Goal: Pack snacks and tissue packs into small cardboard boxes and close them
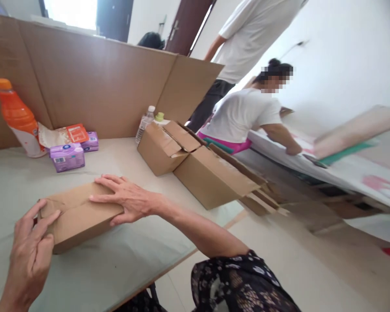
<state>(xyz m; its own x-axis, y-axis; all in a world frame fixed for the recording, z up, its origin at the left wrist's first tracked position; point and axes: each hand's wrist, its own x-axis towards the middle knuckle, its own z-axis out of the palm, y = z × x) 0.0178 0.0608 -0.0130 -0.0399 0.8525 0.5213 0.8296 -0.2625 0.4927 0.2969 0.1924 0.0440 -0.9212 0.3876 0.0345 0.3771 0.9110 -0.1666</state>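
Cardboard box [92, 212], one, lies on the table [100, 273], contents hidden; the left hand [34, 249] grips one end, the right hand [128, 199], fingers spread, clasps the other. Beyond: at least two more boxes [211, 175], two purple packs [68, 160], one orange bottle [19, 119].

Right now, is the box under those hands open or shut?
The box looks shut on top: its flaps meet along a seam. Behind the left hand, I cannot tell.
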